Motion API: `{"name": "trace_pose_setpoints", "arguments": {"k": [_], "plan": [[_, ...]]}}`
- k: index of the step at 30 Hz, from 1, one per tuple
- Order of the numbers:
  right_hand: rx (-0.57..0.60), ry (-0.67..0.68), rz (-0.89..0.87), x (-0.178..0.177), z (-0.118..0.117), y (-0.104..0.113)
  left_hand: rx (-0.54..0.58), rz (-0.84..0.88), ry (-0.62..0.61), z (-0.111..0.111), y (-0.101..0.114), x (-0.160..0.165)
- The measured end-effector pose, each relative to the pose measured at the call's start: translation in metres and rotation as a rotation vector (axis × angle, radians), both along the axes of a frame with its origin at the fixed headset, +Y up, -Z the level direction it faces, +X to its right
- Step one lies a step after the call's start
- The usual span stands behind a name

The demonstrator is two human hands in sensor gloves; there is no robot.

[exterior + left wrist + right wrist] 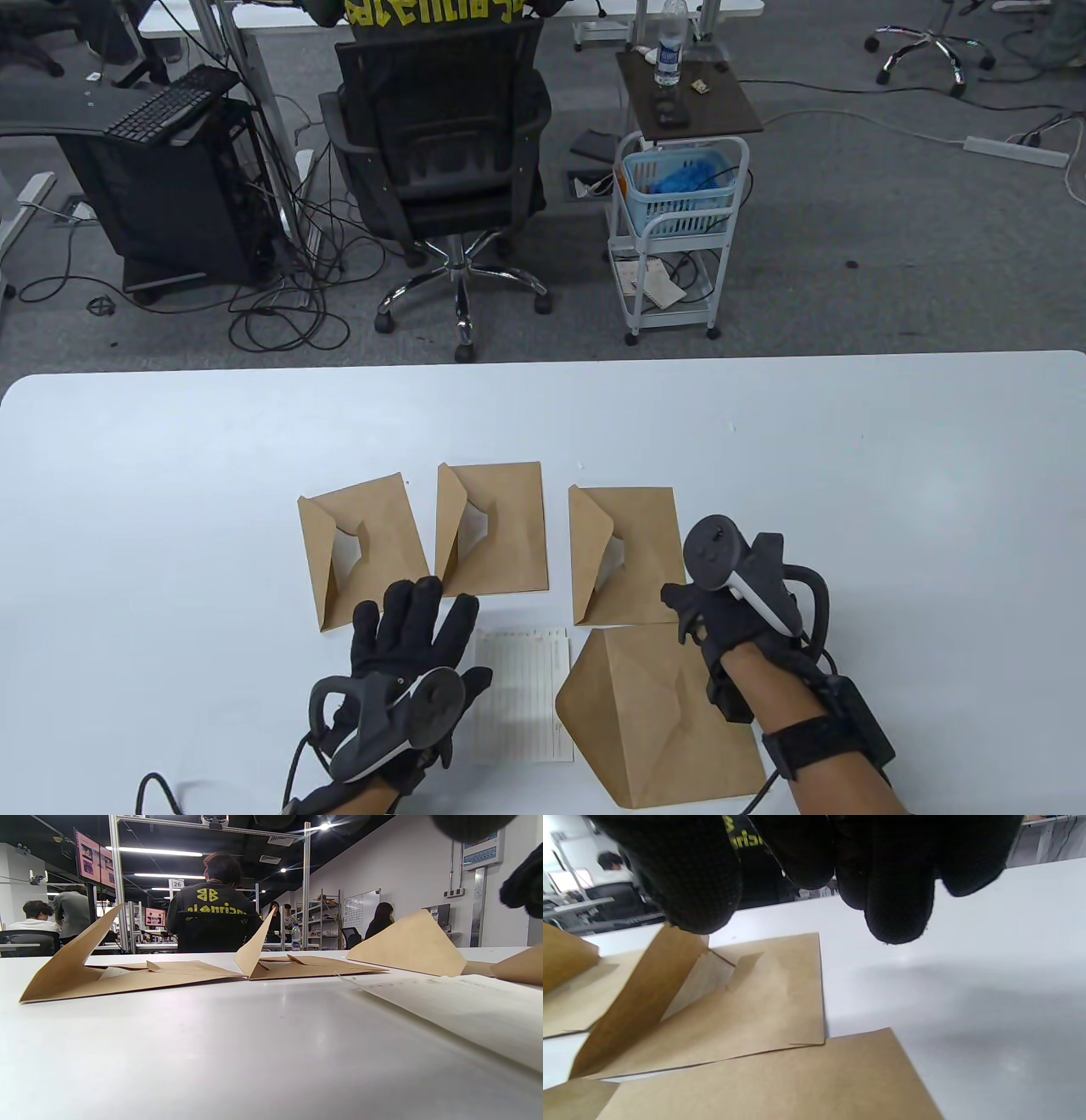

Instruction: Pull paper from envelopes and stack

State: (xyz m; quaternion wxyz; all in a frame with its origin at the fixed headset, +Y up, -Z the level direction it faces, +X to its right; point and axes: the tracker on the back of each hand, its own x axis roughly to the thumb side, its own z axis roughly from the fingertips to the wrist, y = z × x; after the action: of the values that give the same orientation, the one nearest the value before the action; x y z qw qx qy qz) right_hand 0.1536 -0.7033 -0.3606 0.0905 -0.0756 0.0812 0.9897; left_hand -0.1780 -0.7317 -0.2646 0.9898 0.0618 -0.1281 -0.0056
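Three brown envelopes lie in a row with flaps raised: left (365, 552), middle (496, 526) and right (628, 552). A fourth envelope (662, 722) lies nearer me, its flap open. A lined sheet of paper (522, 696) lies flat between it and my left hand (416, 611). That hand rests on the table with fingers spread, holding nothing. My right hand (683, 615) hovers over the right envelope's near corner. In the right wrist view its fingertips (895, 899) hang curled and empty above that envelope (763, 1005), the thumb close to its flap.
The white table (848, 475) extends well beyond the envelopes on all sides. Behind its far edge are an office chair (441, 161) and a small cart (679, 229) on the floor. The left wrist view sits at table level, showing the paper (466, 1005) to its right.
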Motion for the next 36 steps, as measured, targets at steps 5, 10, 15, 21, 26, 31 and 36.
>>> {"name": "trace_pose_setpoints", "arguments": {"k": [5,10,15,21,26,31,36], "plan": [[-0.124,-0.044,0.031,-0.014,-0.027,-0.019,0.001,0.0,0.001,0.001,0.0,0.001],[-0.212,-0.093,0.082,-0.024,-0.05,-0.04,0.002,-0.001,0.002,0.001,0.0,0.001],[-0.207,-0.154,0.154,-0.023,-0.063,-0.051,-0.003,-0.003,0.003,0.001,-0.001,0.001],[-0.153,-0.261,0.072,-0.004,-0.074,-0.048,-0.002,-0.003,0.002,0.003,0.0,0.001],[-0.157,-0.283,0.056,-0.001,-0.076,-0.047,-0.004,-0.001,0.0,0.002,-0.001,0.002],[-0.177,-0.287,-0.015,0.004,-0.078,-0.049,-0.003,-0.004,0.001,0.002,0.0,0.002],[-0.187,-0.277,-0.054,0.005,-0.079,-0.052,-0.004,-0.004,0.001,0.002,-0.001,0.002]]}}
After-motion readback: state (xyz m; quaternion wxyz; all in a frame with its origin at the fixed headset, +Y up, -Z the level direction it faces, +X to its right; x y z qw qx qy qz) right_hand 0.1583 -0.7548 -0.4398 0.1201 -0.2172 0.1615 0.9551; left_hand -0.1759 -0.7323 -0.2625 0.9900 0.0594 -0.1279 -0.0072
